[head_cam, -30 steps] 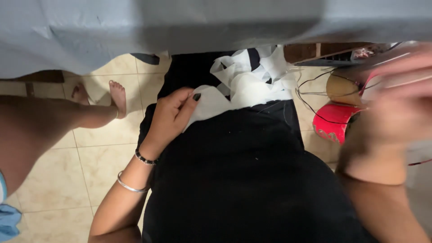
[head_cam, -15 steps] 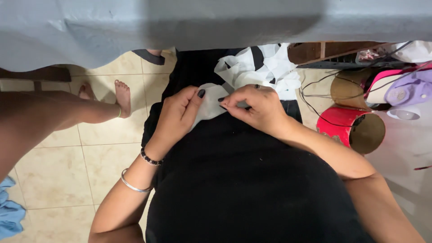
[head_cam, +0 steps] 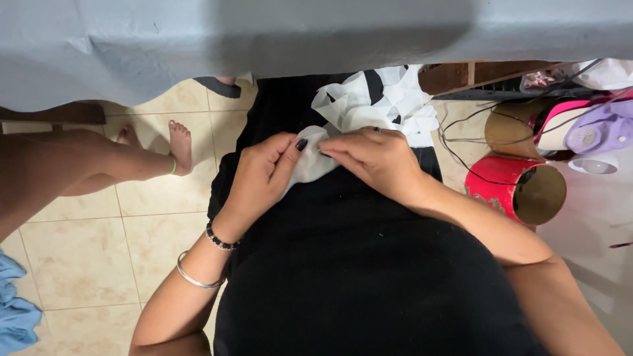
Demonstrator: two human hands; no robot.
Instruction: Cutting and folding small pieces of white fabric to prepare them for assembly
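Observation:
A piece of white cloth point(head_cam: 308, 165) lies on my black-clothed lap point(head_cam: 343, 264). My left hand point(head_cam: 260, 175) pinches its left edge between thumb and fingers; the nails are dark and the wrist wears a beaded bracelet and a silver bangle. My right hand point(head_cam: 372, 158) presses on the cloth from the right, fingertips closed on it close to the left thumb. More white and black fabric point(head_cam: 376, 99) is bunched just beyond both hands, partly under a grey-blue sheet point(head_cam: 264, 39).
Another person's bare leg and foot point(head_cam: 151, 158) stretch across the beige tiled floor point(head_cam: 86, 250) at left. A red cylindrical tin point(head_cam: 504, 188), a brown tin point(head_cam: 508, 128), cables and a pink-purple object point(head_cam: 593, 128) sit at right. Blue cloth point(head_cam: 13, 316) is at bottom left.
My right hand came in from the far right and settled on the white cloth beside my left hand. The left hand stays on the cloth.

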